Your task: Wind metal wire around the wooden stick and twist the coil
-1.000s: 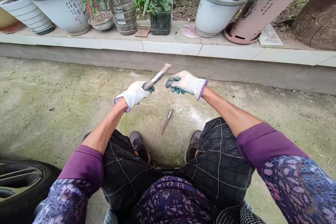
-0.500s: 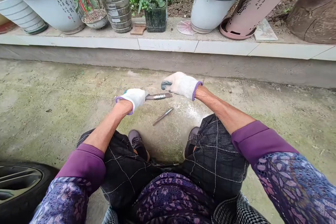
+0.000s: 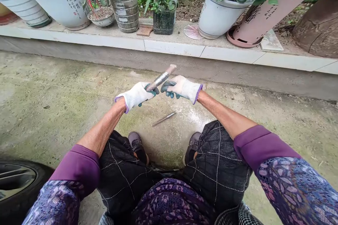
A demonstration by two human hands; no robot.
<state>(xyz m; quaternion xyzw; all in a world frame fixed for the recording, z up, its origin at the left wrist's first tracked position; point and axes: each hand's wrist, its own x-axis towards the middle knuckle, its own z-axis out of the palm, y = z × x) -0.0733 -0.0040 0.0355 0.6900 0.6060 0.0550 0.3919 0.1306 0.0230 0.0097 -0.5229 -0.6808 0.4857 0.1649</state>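
Short metal rod point(image 3: 161, 78), with a silvery ridged middle and a dull pinkish-tan tip, is clenched in the left hand point(image 3: 136, 95), which wears a white knit glove with a green rubber palm and a purple cuff. The rod's lower end disappears into the curled fingers, and its tip rises toward 2 o'clock. The right hand point(image 3: 182, 89), gloved alike, is half-curled and seems to hold nothing. It sits at about 3 o'clock from the rod's middle, its green fingertips point(image 3: 166, 87) close to the left hand's, though whether they touch the rod is hard to tell.

A thin grey metal rod point(image 3: 163, 119) lies on the stained concrete floor point(image 3: 66, 77), at about 4 o'clock from the left hand and 7 o'clock from the right. The held rod looks stiff and fairly weighty, best gripped around its ridged middle, where rubber palms should bite; the smooth tip may slip. The thin rod looks light and rigid, and could roll when pinched.
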